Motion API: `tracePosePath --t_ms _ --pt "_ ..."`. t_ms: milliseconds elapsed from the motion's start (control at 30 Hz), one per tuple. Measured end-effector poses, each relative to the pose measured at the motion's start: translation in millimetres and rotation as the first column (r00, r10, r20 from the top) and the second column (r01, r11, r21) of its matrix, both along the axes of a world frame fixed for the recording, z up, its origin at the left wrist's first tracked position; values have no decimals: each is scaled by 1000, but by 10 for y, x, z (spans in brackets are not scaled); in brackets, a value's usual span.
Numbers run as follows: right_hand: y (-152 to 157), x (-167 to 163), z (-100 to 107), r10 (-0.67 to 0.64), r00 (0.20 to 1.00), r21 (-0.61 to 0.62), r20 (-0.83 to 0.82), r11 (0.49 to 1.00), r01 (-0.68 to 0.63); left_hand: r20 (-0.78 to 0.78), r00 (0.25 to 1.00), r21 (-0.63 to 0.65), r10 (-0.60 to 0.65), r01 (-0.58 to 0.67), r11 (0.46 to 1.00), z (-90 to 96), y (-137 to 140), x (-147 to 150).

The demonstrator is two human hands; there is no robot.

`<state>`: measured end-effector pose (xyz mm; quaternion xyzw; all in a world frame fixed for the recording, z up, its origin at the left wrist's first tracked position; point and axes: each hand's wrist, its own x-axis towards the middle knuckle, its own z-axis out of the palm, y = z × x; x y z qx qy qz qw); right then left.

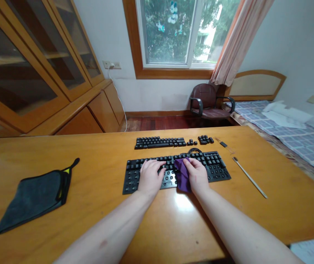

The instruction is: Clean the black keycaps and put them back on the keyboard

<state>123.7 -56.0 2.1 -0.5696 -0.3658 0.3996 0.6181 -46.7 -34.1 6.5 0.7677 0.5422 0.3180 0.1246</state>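
Observation:
A black keyboard [217,175] lies on the wooden desk, its lower rows bare of keycaps while caps still sit on the upper rows and part of the number pad. My left hand [151,175] rests on its left half, fingers stretched over the keys and thumb apart. In my right hand [198,176] a purple cloth [183,178] is pinched between thumb and fingers, draped over the keyboard right of the middle. Behind the keyboard, loose black keycaps [159,142] stand in rows, with a smaller group of keycaps [205,139] to their right.
A folded dark grey cloth [40,190] lies at the left of the desk [99,212]. Right of the keyboard are a thin stick with a dark brush-like tip [250,178] and a small wire tool with a black handle [223,144]. A chair [206,101] stands beyond the desk.

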Motion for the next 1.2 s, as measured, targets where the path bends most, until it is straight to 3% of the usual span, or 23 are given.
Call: tracePosePath --t_ms 333,1200 --pt "-3 -4 40 -2 999 -15 32 1000 2 -142 990 27 3 1 1000 5 -62 -5" --pt "-7 -6 28 20 1000 -7 12 1000 -20 -159 986 5 38 -37 999 29 -54 -14"
